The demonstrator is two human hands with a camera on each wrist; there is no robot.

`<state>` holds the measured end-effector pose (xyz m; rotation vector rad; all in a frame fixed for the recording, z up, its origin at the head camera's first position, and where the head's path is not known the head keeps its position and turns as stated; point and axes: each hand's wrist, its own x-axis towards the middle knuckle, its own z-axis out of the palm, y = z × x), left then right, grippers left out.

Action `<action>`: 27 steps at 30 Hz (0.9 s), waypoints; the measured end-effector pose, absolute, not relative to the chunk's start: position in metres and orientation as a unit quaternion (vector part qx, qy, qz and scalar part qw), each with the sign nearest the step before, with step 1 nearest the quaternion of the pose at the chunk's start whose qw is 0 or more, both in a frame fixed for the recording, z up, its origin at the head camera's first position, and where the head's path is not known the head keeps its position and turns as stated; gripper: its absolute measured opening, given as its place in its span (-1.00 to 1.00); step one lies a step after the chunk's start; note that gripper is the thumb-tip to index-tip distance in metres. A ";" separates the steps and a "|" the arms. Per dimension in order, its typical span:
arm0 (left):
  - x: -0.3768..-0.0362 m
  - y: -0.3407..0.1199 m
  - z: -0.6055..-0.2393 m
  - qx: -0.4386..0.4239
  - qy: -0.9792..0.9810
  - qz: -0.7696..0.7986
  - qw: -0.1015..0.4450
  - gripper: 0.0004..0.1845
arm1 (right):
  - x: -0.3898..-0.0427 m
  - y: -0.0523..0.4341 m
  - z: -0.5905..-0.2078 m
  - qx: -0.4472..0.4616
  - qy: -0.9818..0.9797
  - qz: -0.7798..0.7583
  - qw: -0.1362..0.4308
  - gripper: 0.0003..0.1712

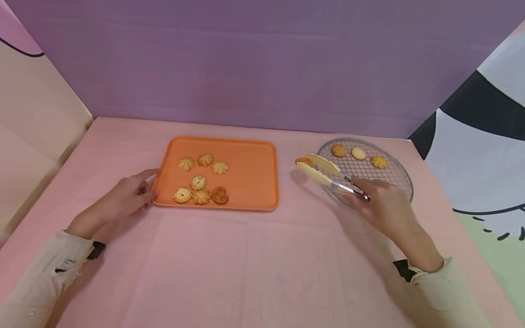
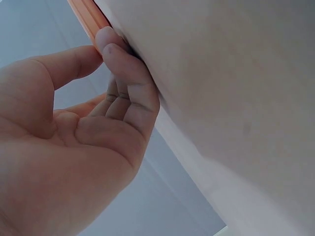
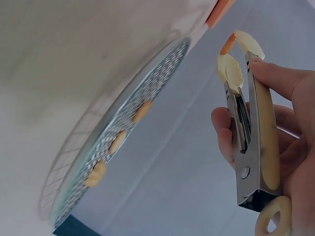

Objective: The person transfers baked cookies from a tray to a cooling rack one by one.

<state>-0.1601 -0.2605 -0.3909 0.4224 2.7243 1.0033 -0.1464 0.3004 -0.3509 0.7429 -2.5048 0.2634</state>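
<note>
My right hand (image 1: 387,207) grips a pair of tongs (image 3: 256,132) with cream scalloped tips. Between those tips is a brown cookie (image 1: 304,161), raised over the table between tray and rack. Its shape is mostly hidden by the tips. On the left, my left hand (image 1: 127,196) pinches the near left edge of an orange tray (image 1: 250,177) between thumb and fingers. Several pale flower-shaped cookies (image 1: 205,159) lie on the tray, with a brown pretzel-shaped cookie (image 1: 220,195) near its front edge.
Right of the tray, a round wire rack (image 1: 398,175) lies under the tongs and right hand. Along its far side sit a round brown cookie (image 1: 338,151), a pale oval cookie (image 1: 358,153) and a flower-shaped cookie (image 1: 379,161). A purple wall (image 1: 262,68) closes off the pink table's back.
</note>
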 end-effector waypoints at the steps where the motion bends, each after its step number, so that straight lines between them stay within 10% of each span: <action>1: -0.160 -0.261 -0.391 0.143 0.924 0.340 0.104 -0.34 | -0.148 0.302 -0.352 0.272 -0.923 0.096 0.256 -0.49; 27: -0.161 -0.259 -0.390 0.142 0.926 0.332 0.106 -0.33 | -0.167 0.354 -0.364 0.194 -0.946 0.055 0.252 -0.49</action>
